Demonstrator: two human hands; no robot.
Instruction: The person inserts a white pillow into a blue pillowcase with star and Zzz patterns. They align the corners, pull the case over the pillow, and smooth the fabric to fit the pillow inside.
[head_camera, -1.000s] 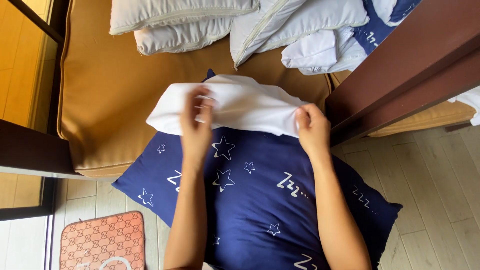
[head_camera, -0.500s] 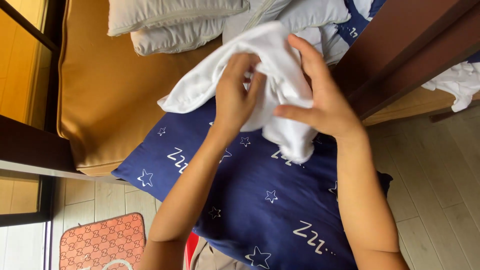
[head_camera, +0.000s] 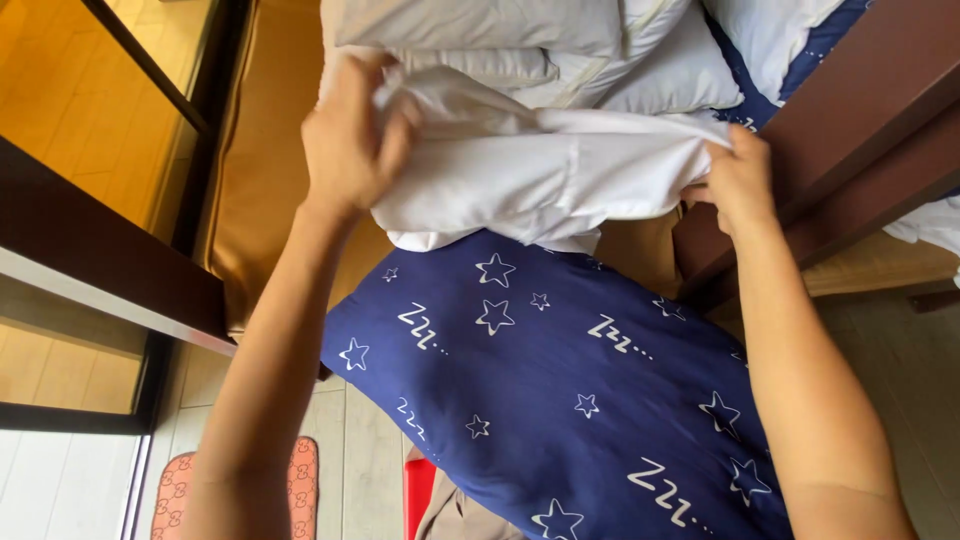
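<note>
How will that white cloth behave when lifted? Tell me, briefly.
The white cloth is probably floppy: it sags and folds between the left hand and the right hand. It seems light, since pinched edges hold it up. It likely drapes rather than slides, its lower edge resting on the navy star-print pillow.

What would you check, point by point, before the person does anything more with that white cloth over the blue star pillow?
1. Left hand gripping one end of the white cloth: ok.
2. Right hand gripping the other end: ok.
3. Cloth spread flat between the hands: not ok, it is bunched and creased.
4. Cloth lifted off the blue star pillow: cannot tell, its lower edge overlaps the pillow's top.
5. Pillow lying steady below: ok.
6. Cloth apart from the white bedding behind: cannot tell.
</note>
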